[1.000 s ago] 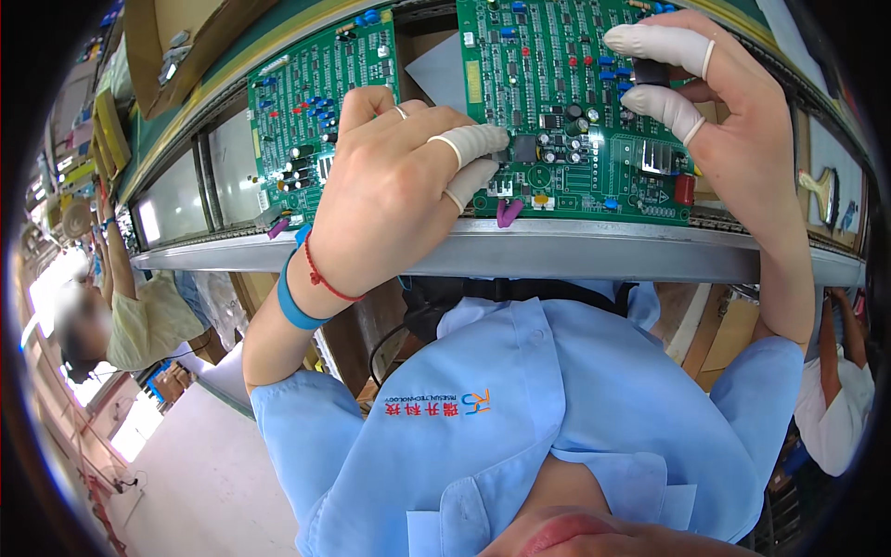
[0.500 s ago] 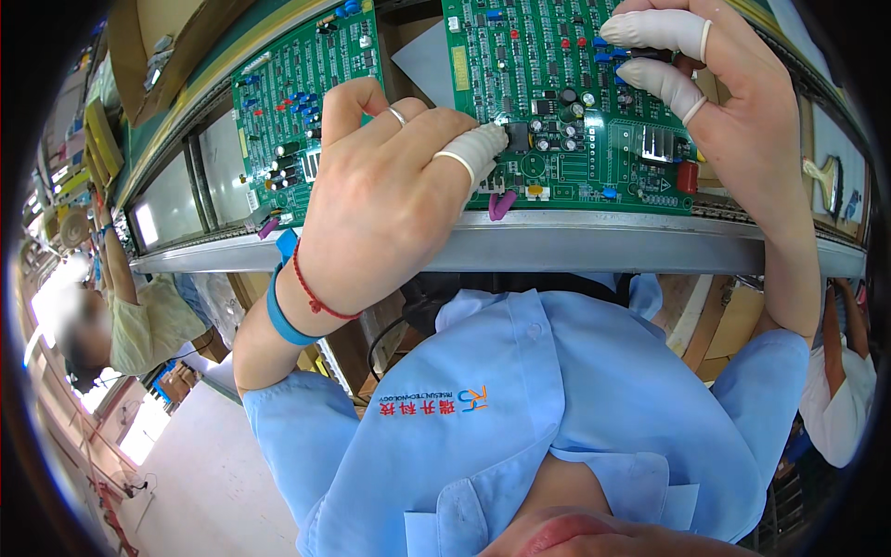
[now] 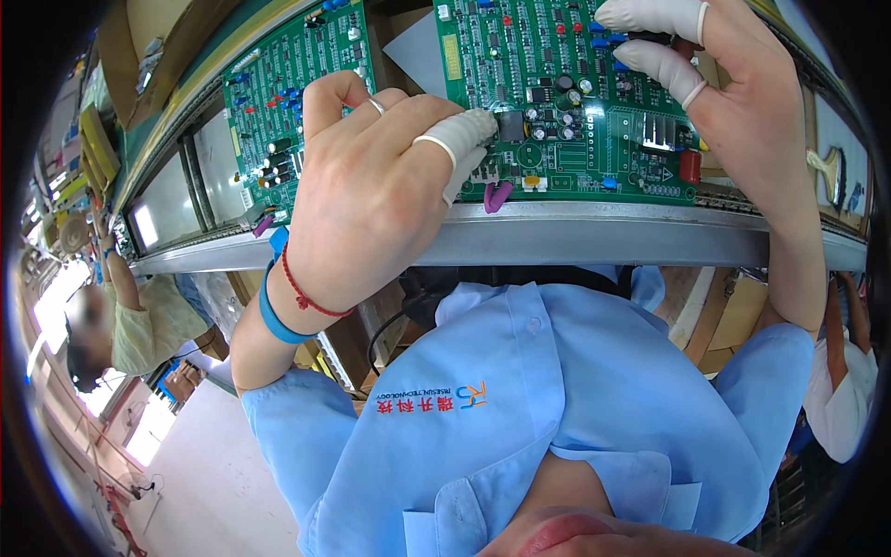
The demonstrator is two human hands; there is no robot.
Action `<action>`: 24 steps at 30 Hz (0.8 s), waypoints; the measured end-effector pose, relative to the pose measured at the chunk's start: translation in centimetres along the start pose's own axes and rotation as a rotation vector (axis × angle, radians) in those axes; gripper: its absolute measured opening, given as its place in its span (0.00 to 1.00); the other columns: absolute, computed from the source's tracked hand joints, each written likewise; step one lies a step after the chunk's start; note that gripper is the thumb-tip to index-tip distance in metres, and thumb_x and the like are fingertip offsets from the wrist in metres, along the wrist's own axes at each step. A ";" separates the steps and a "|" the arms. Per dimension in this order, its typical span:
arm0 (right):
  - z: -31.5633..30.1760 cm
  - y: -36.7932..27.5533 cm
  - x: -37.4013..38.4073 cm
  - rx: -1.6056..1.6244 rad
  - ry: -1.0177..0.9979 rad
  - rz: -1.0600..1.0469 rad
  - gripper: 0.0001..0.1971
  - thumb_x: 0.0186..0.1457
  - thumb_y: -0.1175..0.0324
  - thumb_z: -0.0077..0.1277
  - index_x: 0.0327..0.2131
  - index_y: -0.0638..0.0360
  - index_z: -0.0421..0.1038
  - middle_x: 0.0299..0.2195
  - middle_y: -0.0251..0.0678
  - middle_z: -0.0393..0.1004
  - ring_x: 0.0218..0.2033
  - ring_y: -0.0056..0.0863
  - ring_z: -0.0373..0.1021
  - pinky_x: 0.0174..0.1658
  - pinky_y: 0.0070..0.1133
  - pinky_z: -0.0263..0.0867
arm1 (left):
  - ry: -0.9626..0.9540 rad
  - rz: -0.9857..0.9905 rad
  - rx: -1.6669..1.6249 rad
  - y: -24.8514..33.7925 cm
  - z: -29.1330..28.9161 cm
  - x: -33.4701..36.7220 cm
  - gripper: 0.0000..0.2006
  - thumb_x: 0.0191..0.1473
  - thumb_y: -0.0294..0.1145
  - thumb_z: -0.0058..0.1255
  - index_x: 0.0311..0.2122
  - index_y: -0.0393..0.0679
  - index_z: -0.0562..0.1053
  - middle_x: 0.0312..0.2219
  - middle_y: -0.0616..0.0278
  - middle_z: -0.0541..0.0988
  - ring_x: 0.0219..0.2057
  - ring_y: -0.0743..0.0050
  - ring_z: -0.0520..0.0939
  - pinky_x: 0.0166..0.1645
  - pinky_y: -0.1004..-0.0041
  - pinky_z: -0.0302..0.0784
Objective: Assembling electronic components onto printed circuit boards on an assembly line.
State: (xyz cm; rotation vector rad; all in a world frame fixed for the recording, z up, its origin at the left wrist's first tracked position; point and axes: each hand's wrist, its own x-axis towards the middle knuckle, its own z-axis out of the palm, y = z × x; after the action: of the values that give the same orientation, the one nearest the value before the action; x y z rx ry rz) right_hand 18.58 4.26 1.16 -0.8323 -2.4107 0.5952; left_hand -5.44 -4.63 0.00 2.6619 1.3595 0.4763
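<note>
Though grips are unclear, the left hand point(image 3: 379, 176), fingers bunched, and right hand point(image 3: 750, 102), fingers parted, are arching over the circuit board point(image 3: 608, 139)

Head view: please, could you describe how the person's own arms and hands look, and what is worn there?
The left hand wears two white finger cots with rolled rims, and a silver ring. Around its wrist are a blue band and a thin red cord. The right hand wears two similar cots. Both arms have short, light blue sleeves.
</note>
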 end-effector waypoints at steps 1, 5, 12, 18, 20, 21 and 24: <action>0.0 0.1 0.0 -0.034 0.003 -0.022 0.11 0.42 0.81 0.60 0.34 0.62 0.75 0.34 0.38 0.71 0.33 0.30 0.70 0.34 0.22 0.68 | 0.005 0.009 -0.004 -0.1 0.1 0.0 0.12 0.41 0.24 0.61 0.35 0.44 0.78 0.29 0.66 0.80 0.27 0.71 0.77 0.40 0.67 0.60; 0.1 0.3 0.0 -0.029 0.005 -0.026 0.12 0.42 0.81 0.60 0.34 0.62 0.75 0.34 0.39 0.71 0.33 0.30 0.71 0.35 0.22 0.68 | 0.002 0.053 0.004 -0.3 0.3 0.3 0.12 0.40 0.24 0.61 0.35 0.44 0.78 0.30 0.66 0.80 0.27 0.70 0.77 0.40 0.67 0.60; -0.4 2.0 0.0 -0.017 -0.045 -0.099 0.14 0.47 0.79 0.57 0.40 0.61 0.74 0.41 0.34 0.72 0.42 0.26 0.70 0.45 0.20 0.66 | -0.087 0.026 0.049 -0.4 -1.9 1.5 0.17 0.42 0.26 0.61 0.42 0.45 0.78 0.27 0.66 0.80 0.25 0.70 0.77 0.42 0.68 0.63; 0.5 1.6 0.4 0.082 0.039 0.061 0.12 0.44 0.81 0.57 0.35 0.59 0.73 0.37 0.37 0.72 0.36 0.31 0.71 0.35 0.21 0.67 | 0.558 -0.319 0.721 -13.6 -8.5 1.2 0.15 0.54 0.37 0.52 0.44 0.42 0.75 0.30 0.58 0.79 0.25 0.64 0.80 0.38 0.65 0.71; -0.5 0.8 0.7 0.132 0.035 0.090 0.11 0.45 0.81 0.57 0.35 0.60 0.74 0.38 0.36 0.71 0.36 0.28 0.71 0.34 0.19 0.67 | 0.442 -0.852 1.012 -24.6 -13.6 -5.6 0.24 0.50 0.50 0.53 0.48 0.45 0.74 0.38 0.49 0.78 0.42 0.54 0.78 0.50 0.52 0.62; -0.6 1.1 0.7 0.127 0.039 0.115 0.11 0.45 0.81 0.56 0.34 0.60 0.74 0.38 0.35 0.71 0.36 0.28 0.71 0.34 0.19 0.66 | 0.464 -1.041 0.970 -29.1 -12.6 -7.4 0.30 0.49 0.56 0.51 0.51 0.44 0.72 0.41 0.44 0.76 0.46 0.52 0.76 0.52 0.49 0.59; -1.0 1.0 1.3 0.145 0.062 0.113 0.10 0.44 0.82 0.56 0.34 0.60 0.74 0.37 0.35 0.71 0.35 0.27 0.70 0.33 0.18 0.66 | 0.394 -1.242 0.471 -38.6 -13.9 -15.1 0.39 0.49 0.65 0.47 0.51 0.34 0.70 0.46 0.34 0.74 0.49 0.42 0.75 0.53 0.56 0.67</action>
State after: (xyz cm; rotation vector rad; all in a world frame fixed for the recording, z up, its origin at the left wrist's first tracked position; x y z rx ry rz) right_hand 18.74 6.06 1.74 -0.9156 -2.2458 0.7666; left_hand -48.01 5.47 0.37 1.3901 3.0801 0.5183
